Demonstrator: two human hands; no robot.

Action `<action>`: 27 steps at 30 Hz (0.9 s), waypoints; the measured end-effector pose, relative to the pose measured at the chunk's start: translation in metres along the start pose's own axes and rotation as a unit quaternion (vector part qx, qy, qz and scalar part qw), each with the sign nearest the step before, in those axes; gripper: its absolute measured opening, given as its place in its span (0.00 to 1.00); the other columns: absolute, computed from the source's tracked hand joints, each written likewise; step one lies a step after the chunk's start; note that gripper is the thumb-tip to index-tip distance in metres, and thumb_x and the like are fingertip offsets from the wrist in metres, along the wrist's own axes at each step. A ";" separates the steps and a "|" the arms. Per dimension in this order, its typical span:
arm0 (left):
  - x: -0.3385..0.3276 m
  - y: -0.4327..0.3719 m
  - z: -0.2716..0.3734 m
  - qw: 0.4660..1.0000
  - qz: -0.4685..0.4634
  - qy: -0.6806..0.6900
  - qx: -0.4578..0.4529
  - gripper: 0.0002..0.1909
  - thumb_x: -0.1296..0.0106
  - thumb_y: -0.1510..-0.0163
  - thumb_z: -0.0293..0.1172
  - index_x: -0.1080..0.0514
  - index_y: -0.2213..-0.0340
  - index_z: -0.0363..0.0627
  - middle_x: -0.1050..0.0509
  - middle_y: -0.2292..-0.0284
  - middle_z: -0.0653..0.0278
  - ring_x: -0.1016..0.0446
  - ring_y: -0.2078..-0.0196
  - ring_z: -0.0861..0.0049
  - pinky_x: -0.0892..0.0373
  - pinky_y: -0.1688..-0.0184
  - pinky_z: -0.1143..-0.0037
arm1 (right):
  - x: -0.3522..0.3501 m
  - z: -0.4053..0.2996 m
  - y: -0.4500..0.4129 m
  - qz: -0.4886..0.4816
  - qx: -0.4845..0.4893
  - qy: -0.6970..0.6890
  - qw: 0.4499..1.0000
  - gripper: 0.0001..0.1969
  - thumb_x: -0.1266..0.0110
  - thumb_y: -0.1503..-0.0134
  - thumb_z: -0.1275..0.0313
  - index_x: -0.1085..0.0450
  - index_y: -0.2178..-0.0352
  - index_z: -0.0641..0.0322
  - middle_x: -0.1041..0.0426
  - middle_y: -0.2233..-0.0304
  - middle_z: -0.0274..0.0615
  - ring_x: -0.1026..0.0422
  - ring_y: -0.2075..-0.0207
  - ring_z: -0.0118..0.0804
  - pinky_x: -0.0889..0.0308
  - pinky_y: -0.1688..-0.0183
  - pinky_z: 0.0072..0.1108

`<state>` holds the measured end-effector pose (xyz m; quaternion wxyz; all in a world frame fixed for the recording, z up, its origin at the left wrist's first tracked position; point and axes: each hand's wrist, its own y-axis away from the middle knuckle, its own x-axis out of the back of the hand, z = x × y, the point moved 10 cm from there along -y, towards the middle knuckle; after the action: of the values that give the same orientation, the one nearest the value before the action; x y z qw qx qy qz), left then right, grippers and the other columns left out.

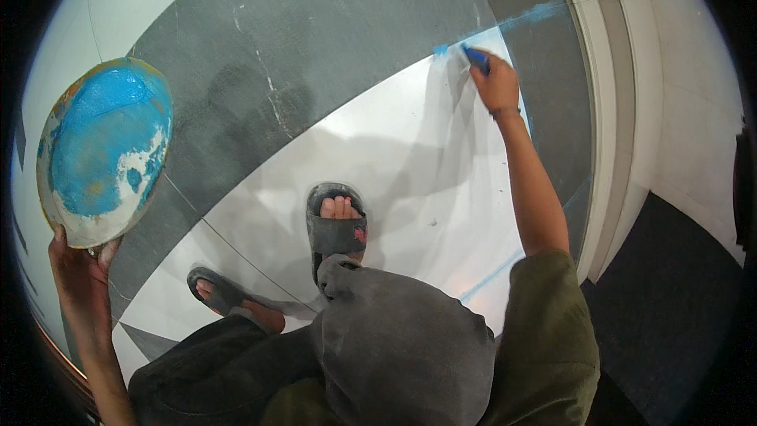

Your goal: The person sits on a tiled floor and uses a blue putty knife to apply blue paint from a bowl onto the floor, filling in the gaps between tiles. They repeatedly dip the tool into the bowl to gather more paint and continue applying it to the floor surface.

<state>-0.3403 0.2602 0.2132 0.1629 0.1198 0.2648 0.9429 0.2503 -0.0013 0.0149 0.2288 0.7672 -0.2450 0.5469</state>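
Note:
My left hand (83, 269) grips the lower rim of a shallow round dish (89, 235), tilted towards me. Bright blue paste (115, 92) coats much of its inside, thickest near the top, with whitish patches lower down. My right hand (498, 86) holds a small blue tool (476, 59), perhaps a scraper. Its tip meets the floor by the seam between a white tile (384, 148) and a dark grey tile (337, 29). A blue smear (541, 13) runs along that seam to the right, and a small blue dab (440, 49) lies left of the tool.
My feet in black slide sandals (337, 234) stand on the white tile. A pale raised edging (612, 100) borders the floor at right, beside a black surface (668, 302). Another blue line (494, 278) crosses the floor near my right sleeve.

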 end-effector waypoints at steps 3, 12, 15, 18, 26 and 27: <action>-0.002 0.001 0.001 0.999 -0.022 -0.013 -0.019 0.33 0.54 0.43 0.48 0.46 0.44 0.39 0.41 0.44 0.53 0.41 0.41 0.65 0.42 0.39 0.65 | 0.002 0.009 -0.024 0.058 -0.063 0.005 0.996 0.14 0.45 0.52 0.65 0.26 0.63 0.58 0.25 0.67 0.51 0.26 0.68 0.51 0.32 0.61 0.35; 0.006 -0.003 0.002 0.999 -0.028 0.013 -0.022 0.33 0.55 0.42 0.47 0.48 0.43 0.40 0.42 0.44 0.53 0.42 0.41 0.65 0.44 0.38 0.64 | -0.043 -0.091 0.045 -0.051 0.106 -0.081 0.990 0.15 0.45 0.54 0.71 0.26 0.61 0.56 0.24 0.65 0.43 0.30 0.62 0.45 0.35 0.56 0.31; 0.012 -0.002 0.001 1.000 -0.014 0.004 -0.020 0.33 0.54 0.43 0.46 0.48 0.43 0.40 0.41 0.44 0.53 0.41 0.41 0.66 0.44 0.38 0.64 | -0.023 -0.070 0.041 0.006 0.081 -0.103 0.991 0.16 0.44 0.54 0.73 0.26 0.60 0.55 0.24 0.62 0.41 0.30 0.62 0.44 0.35 0.54 0.29; 0.009 -0.002 0.000 1.000 -0.020 -0.001 -0.018 0.33 0.54 0.43 0.47 0.47 0.43 0.39 0.41 0.45 0.53 0.40 0.42 0.66 0.43 0.38 0.64 | 0.003 -0.037 0.016 0.123 0.066 -0.034 0.990 0.19 0.43 0.56 0.76 0.26 0.59 0.50 0.26 0.58 0.37 0.31 0.59 0.41 0.36 0.52 0.27; 0.009 -0.001 -0.007 1.000 0.011 0.016 0.004 0.33 0.54 0.43 0.47 0.46 0.44 0.38 0.40 0.45 0.53 0.40 0.42 0.66 0.42 0.39 0.64 | -0.036 -0.034 0.029 0.005 0.091 0.072 0.993 0.21 0.44 0.53 0.75 0.28 0.55 0.48 0.28 0.54 0.37 0.32 0.58 0.39 0.35 0.51 0.25; 0.010 -0.001 -0.007 1.000 0.012 0.023 0.007 0.33 0.54 0.43 0.47 0.46 0.44 0.38 0.40 0.45 0.53 0.41 0.42 0.66 0.43 0.39 0.64 | -0.034 -0.030 0.029 -0.012 0.095 0.052 0.994 0.20 0.43 0.53 0.74 0.27 0.56 0.49 0.27 0.56 0.37 0.31 0.58 0.40 0.35 0.52 0.26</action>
<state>-0.3518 0.2612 0.2083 0.1443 0.1028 0.2731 0.9455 0.2005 -0.0010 -0.0057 0.1736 0.7592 -0.1702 0.6038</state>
